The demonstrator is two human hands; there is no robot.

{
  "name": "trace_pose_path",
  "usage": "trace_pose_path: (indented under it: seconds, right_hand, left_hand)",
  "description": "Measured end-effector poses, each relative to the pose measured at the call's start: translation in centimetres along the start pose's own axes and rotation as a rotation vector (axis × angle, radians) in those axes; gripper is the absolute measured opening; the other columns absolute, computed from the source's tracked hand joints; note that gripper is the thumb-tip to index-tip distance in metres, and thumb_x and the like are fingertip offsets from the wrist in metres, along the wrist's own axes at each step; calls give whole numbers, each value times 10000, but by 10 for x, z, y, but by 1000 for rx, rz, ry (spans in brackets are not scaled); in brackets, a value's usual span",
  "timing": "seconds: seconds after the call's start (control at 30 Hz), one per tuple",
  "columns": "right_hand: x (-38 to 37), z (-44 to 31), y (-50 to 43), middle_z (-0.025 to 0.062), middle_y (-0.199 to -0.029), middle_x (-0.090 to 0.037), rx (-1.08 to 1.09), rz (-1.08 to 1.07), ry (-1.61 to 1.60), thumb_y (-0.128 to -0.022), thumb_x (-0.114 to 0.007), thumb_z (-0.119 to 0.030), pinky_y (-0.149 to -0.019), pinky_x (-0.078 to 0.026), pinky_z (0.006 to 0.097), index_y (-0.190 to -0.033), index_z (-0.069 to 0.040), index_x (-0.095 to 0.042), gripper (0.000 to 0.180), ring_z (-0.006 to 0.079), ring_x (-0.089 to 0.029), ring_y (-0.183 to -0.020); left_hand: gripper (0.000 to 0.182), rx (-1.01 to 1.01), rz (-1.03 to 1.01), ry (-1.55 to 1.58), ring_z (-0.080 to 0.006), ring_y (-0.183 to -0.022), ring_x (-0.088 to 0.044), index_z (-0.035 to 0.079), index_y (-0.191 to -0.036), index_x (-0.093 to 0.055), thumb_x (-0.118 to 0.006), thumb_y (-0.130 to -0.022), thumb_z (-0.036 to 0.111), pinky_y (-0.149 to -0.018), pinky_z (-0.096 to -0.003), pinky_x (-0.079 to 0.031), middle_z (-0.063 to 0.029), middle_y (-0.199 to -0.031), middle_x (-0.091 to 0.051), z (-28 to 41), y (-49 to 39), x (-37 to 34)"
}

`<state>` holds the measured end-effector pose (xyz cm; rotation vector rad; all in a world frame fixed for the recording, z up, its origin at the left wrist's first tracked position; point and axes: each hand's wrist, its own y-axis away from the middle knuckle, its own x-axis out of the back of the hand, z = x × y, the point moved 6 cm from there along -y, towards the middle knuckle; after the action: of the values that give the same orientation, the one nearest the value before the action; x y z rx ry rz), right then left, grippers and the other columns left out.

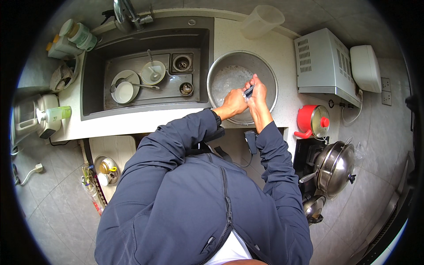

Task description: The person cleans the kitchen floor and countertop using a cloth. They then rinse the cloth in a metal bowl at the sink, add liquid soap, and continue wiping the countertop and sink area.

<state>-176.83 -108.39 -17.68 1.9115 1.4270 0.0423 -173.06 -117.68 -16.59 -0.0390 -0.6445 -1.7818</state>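
A large metal basin (225,78) with sudsy water stands on the counter (285,79), right of the sink. Over its right part, my right hand (257,91) is closed around a small dark object (249,90) with a whitish or clear end, too small to name. My left hand (235,102) meets it at that end with fingers bent; whether it grips the object too is not clear. In the dark sink (145,111), a white bowl (125,92) rests on a plate (135,78) with spoons, and another bowl (159,68) holds a ladle or spoon.
A faucet (122,16) rises behind the sink. A clear plastic pitcher (263,20) stands behind the basin. To the right are a white appliance (323,63), a red pot (306,117) and a lidded steel pan (334,169). At left stands a green soap bottle (59,114).
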Motion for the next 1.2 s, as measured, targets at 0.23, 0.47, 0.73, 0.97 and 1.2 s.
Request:
trace_pose_path:
  seconds: [0.23,0.47,0.73,0.97,1.2]
  right_hand:
    - [-5,-29,8,63,-877,-564,210,-155,290,-872,-630,-288,-637,-469,349,-979,-64,-531,267,177,-553,-784]
    - [-8,-80,29,20,-880,-612,307,-302,891,-733,-787,-248,-674,-490,249,-1035,-27,-572,431,119,-593,-780]
    - [6,-94,34,53,-861,-612,444,-169,641,-738,-787,-307,-644,-519,281,-906,-44,-553,390,130,-607,-773]
    - [37,-74,30,113,-860,-624,311,-6,672,-794,-733,-185,-584,-601,383,-940,-14,-530,303,208,-649,-718]
    - [44,-60,51,125,-966,-616,267,-59,37,-829,-698,-211,-725,-571,496,-991,-22,-551,289,270,-637,-858]
  left_hand:
    - [477,-154,-106,-32,-365,-797,-654,-44,-901,-636,-755,-641,337,-724,-409,-503,-242,-827,-655,4,-24,8]
    - [669,-285,-96,29,-243,-890,-631,-76,-1196,-545,-791,-671,257,-805,-313,-484,-199,-1025,-644,25,-30,54]
    - [672,-568,52,-127,-308,-1224,-450,203,-1362,-421,-725,-764,165,-913,-377,-489,-188,-1363,-395,46,-12,96]
    - [473,-453,123,2,-276,-1159,-522,165,-1246,-554,-665,-796,73,-871,-325,-530,-170,-1365,-404,27,13,123]
    - [495,-389,14,-25,-256,-1158,-527,126,-1267,-543,-684,-794,168,-951,-394,-432,-147,-1277,-511,12,18,115]
